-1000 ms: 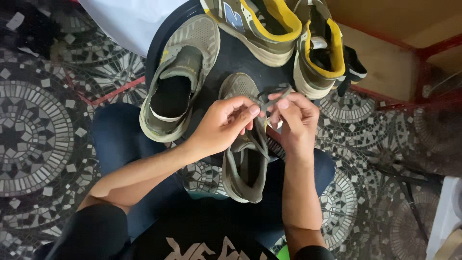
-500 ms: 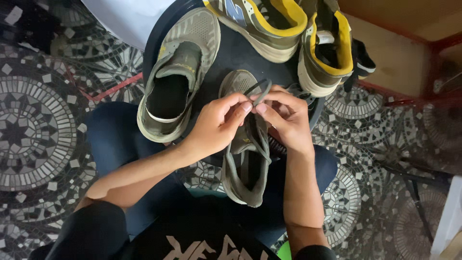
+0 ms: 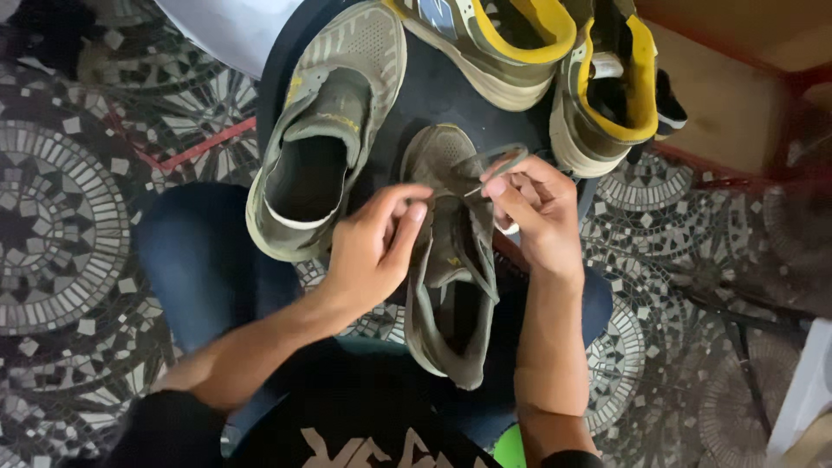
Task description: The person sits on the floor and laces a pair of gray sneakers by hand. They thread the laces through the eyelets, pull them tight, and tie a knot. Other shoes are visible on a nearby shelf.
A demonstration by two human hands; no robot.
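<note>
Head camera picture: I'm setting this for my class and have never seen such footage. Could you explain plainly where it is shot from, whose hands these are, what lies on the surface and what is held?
The picture comes from a camera worn on a person's head, looking straight down, so both arms belong to the wearer, who seems to be seated. There is no machine. The left hand and the right hand work over an olive-grey shoe resting on the person's lap and against a dark round surface. The right hand pinches a loop of the shoe's lace; the left hand's fingers sit at the lacing, though whether they grip a strand is unclear. Beside it lies the matching shoe. Further off stand two shoes with yellow linings. Below is a mosaic tile floor.
</note>
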